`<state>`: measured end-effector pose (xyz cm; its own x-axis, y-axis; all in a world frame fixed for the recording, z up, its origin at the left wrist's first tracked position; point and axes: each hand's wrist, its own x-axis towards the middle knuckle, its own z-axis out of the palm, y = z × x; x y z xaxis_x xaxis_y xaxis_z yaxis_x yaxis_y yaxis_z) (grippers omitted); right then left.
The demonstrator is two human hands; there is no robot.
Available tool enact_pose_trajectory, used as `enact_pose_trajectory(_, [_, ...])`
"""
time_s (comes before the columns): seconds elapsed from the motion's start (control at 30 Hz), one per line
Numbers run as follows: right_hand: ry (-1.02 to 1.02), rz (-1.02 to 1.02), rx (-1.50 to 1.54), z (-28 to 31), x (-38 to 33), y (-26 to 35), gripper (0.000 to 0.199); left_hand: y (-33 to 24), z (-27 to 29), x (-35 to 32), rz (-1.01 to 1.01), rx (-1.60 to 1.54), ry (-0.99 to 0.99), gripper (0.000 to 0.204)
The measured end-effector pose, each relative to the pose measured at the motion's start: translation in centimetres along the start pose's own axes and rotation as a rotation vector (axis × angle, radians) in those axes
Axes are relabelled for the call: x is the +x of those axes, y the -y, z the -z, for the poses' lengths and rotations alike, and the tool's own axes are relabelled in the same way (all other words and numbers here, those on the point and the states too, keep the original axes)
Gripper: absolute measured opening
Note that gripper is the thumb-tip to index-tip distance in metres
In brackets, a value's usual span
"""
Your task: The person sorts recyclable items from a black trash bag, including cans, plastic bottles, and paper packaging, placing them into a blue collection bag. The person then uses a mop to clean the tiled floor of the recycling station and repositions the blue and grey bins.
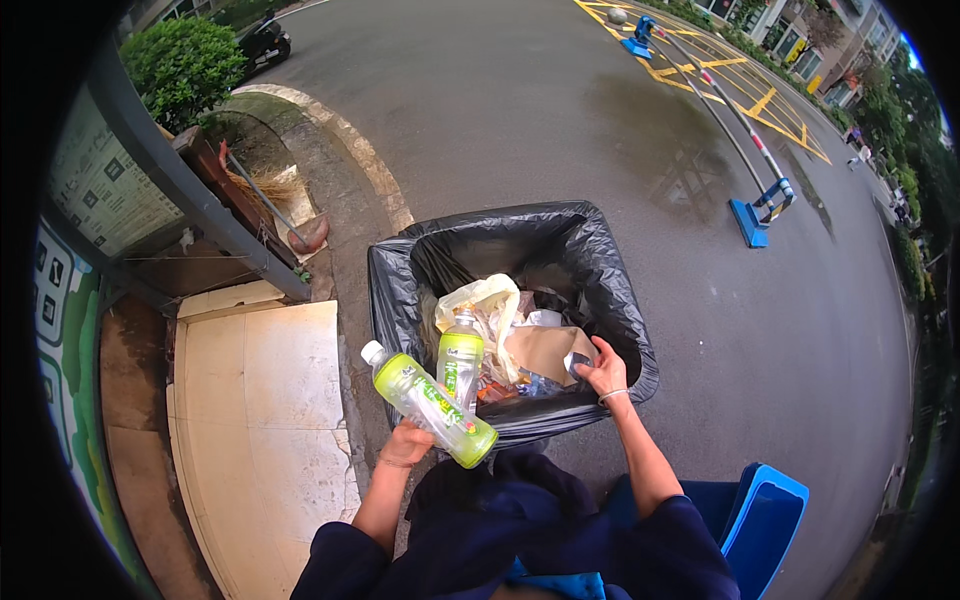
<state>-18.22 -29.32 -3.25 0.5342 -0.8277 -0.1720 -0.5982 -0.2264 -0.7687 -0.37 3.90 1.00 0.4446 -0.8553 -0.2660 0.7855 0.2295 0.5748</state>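
The left hand [408, 442] grasps a green-labelled bottle [432, 408] over the bin's [626, 300] near left corner; the right hand [604, 373] touches brown cardboard [540, 350], its grip I cannot tell.

The white-capped clear plastic bottle [430, 408] is wearing a lime-green label; the upright-looking clear plastic bottle [460, 360] is showing matching green. The crinkled plastic bin liner [622, 325] is gleaming black, framing a flat brown paper piece [540, 348] and a crumpled cream plastic bag [480, 294]. Red and white bands are striping the long barrier pole [735, 112]; yellow crosshatched lines [762, 103] are patterning the grey asphalt road [560, 110].
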Motion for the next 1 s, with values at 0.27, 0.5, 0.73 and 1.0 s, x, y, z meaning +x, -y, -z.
enact_pose_trajectory(0.27, [-0.256, 0.276, -0.196, 0.1, -3.8, 7.6, 0.027, 1.6, -5.6, 6.0, 0.081, 0.028, 0.218, 0.08])
enact_pose_trajectory(0.5, [-0.389, 0.573, -0.115, -2.0, -6.0, 8.4, 0.013, 4.6, -9.9, 9.3, 0.032, 0.024, 0.15, 0.074])
enact_pose_trajectory(0.73, [-0.232, 0.712, -0.122, -1.6, -6.2, 8.4, 0.018, 2.9, -9.9, 9.4, -0.006, 0.021, 0.09, 0.068])
enact_pose_trajectory(1.0, [-0.045, 0.576, -0.269, -1.0, -6.1, 10.5, 0.059, 0.2, -6.1, 11.2, -0.153, -0.06, 0.011, 0.065])
